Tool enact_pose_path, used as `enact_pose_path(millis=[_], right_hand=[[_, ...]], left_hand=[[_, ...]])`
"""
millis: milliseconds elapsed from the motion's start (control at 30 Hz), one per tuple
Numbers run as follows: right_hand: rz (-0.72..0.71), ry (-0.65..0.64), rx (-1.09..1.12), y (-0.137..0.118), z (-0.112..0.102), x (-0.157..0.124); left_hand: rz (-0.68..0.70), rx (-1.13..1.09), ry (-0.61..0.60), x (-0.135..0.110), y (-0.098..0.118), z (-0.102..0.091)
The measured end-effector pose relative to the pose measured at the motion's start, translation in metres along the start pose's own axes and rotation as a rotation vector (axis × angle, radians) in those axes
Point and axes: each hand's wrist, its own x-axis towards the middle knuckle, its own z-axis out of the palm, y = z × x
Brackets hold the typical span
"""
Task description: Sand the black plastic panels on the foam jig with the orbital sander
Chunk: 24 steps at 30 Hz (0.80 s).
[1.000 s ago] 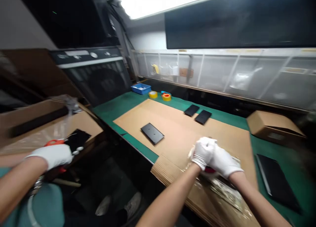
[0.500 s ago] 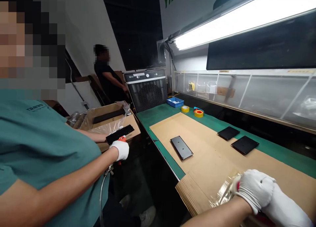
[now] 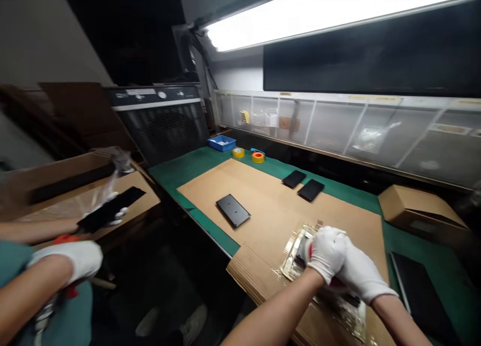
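Observation:
My left hand (image 3: 325,253) and my right hand (image 3: 358,276), both in white gloves, are pressed together near the front edge of a cardboard sheet (image 3: 270,205). They rest on a crinkled, shiny plastic wrap (image 3: 296,250). My left hand's fingers are curled over the wrap and cover my right hand's fingertips. Something red (image 3: 338,284) shows under my hands; I cannot make out what it is. A black flat panel (image 3: 233,209) lies on the cardboard to the left of my hands. Two smaller black panels (image 3: 302,184) lie farther back.
At the left, a co-worker's gloved hands hold a black panel (image 3: 108,210) and an orange-handled tool (image 3: 65,238) over an open carton (image 3: 56,185). On the green mat are a closed cardboard box (image 3: 421,210), a dark panel (image 3: 421,291), tape rolls (image 3: 248,155) and a blue tray (image 3: 221,143).
The view swung left toward the co-worker and came back to the bench. My hands have stayed together on the wrap. The co-worker's hand with the orange tool has dropped lower.

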Motion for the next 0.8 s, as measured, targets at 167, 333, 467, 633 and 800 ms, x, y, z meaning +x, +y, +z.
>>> enact_pose_path(millis=[167, 333, 467, 633, 800], right_hand=[[-0.090, -0.058, -0.033, -0.017, -0.004, -0.010], [0.108, -0.022, -0.042, -0.032, -0.022, 0.009], [0.014, -0.082, -0.038, -0.051, -0.027, 0.007], [-0.046, -0.114, -0.028, -0.076, -0.032, 0.016], [-0.131, -0.086, -0.031, -0.084, -0.019, 0.022]], left_hand=[[-0.110, -0.050, -0.006, -0.018, 0.001, -0.007], [-0.068, -0.211, 0.022, 0.013, -0.004, -0.012], [-0.075, -0.271, 0.103, 0.006, -0.014, -0.023], [-0.112, -0.373, 0.157, 0.010, -0.033, -0.039], [-0.180, -0.405, 0.178, 0.004, -0.038, -0.050]])
